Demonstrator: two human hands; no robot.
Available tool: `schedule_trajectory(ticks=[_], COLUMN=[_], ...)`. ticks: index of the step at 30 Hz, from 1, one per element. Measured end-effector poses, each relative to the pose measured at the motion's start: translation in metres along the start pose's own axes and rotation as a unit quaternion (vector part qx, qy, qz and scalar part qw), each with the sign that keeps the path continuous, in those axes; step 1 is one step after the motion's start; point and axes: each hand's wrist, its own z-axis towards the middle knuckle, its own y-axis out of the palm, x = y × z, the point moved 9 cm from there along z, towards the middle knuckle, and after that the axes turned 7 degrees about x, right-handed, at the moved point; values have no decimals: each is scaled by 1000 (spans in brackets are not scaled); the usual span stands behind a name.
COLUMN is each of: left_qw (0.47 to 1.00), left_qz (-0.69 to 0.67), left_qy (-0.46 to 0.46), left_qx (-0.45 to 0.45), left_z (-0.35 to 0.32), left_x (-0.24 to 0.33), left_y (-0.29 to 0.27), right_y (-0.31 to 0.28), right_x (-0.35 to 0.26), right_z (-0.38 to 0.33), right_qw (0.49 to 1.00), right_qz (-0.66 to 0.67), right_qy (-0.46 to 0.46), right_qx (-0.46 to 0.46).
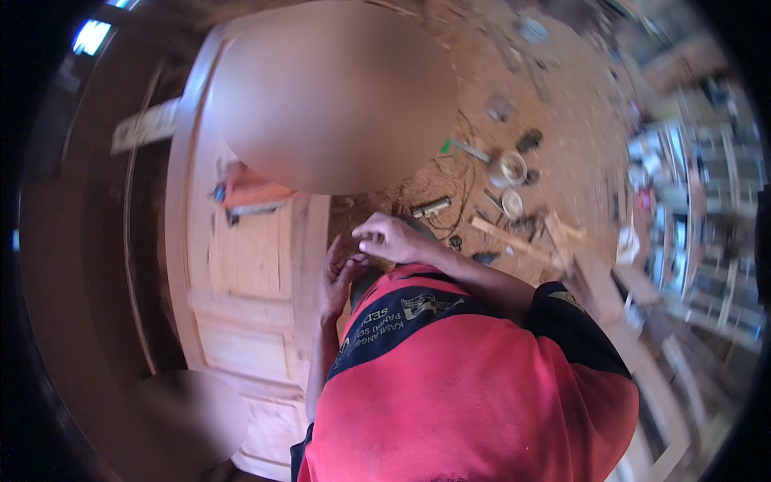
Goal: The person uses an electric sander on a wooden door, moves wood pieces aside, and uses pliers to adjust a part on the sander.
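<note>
My left hand (340, 273) is raised beside the edge of a pale wooden panelled door (241, 313). Its fingers are partly stretched out and apart, and I see nothing in them. Close by on its right is my right hand (387, 238), held in front of my body with loosely bent fingers. A gap shows between its fingertips, with no object visible there. The two hands are near each other; whether they touch I cannot tell. On the door panel farther up lies an orange and dark tool (250, 193), its kind too blurred to make out.
Ahead on the brown, littered floor lie a black and silver tool (431, 207), a white tub (508, 169), a smaller white cup (511, 204) and a wood strip (514, 239). Timber pieces (662, 377) lean at the right. Two blurred patches hide parts of the view.
</note>
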Motion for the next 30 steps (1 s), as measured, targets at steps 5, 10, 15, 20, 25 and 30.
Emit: schedule_trajectory(ticks=[5, 10, 15, 20, 25, 30], left_qw=[976, 928, 893, 870, 818, 747], left_qz=[44, 123, 130, 193, 281, 320], left_qy=[-51, -104, -154, -216, -210, -113], left_qx=[-208, -335, -403, -398, -456, -572], left_z=[52, 113, 199, 281, 332, 355], left_x=[22, 25, 25, 43, 48, 18], left_y=[129, 242, 324, 404, 549, 681], right_y=[-85, -184, -267, -371, -506, -617], right_x=[30, 99, 143, 178, 170, 183], right_z=[-36, -58, -13, 43, 8, -82], right_qw=[998, 979, 968, 980, 960, 845], right_qz=[-16, 21, 188, 138, 90, 10], right_qy=[23, 105, 118, 53, 86, 178], right_qx=[64, 171, 119, 131, 253, 503])
